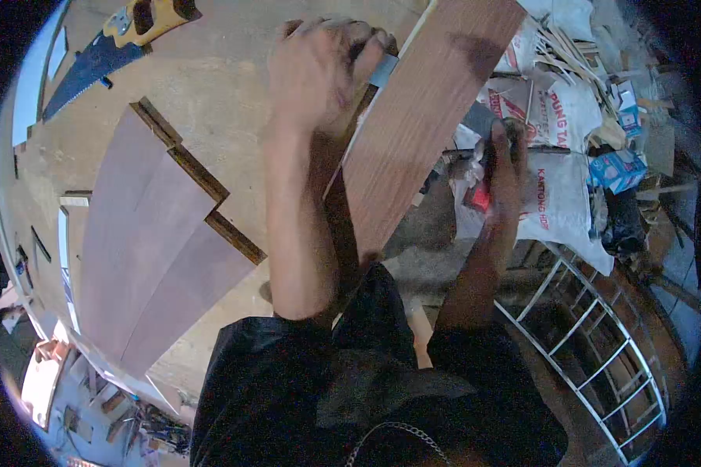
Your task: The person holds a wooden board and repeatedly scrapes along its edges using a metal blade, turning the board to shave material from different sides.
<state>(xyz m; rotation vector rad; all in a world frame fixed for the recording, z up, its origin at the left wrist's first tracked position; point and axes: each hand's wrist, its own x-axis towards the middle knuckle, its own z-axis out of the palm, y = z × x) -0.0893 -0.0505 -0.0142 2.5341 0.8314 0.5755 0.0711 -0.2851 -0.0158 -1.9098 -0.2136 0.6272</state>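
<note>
A long board with reddish-brown wood grain (413,148) lies slanted in front of me, its pale edge facing left. My left hand (327,70) is closed, knuckles up, at the far part of that edge. From its fingers a short flat metal piece (383,71) sticks out and meets the board's edge; the rest of it is hidden. Right of the board, my right hand (508,152) is curled around a flat grey piece (479,121), whose kind I cannot make out. That hand appears apart from the board.
A handsaw (109,50) with a yellowish handle lies at the upper left of the worktable (226,70). Several overlapping brown panels (148,233) lie at left. White printed sacks (557,187), wood strips (572,58) and a metal rack (592,342) stand at right.
</note>
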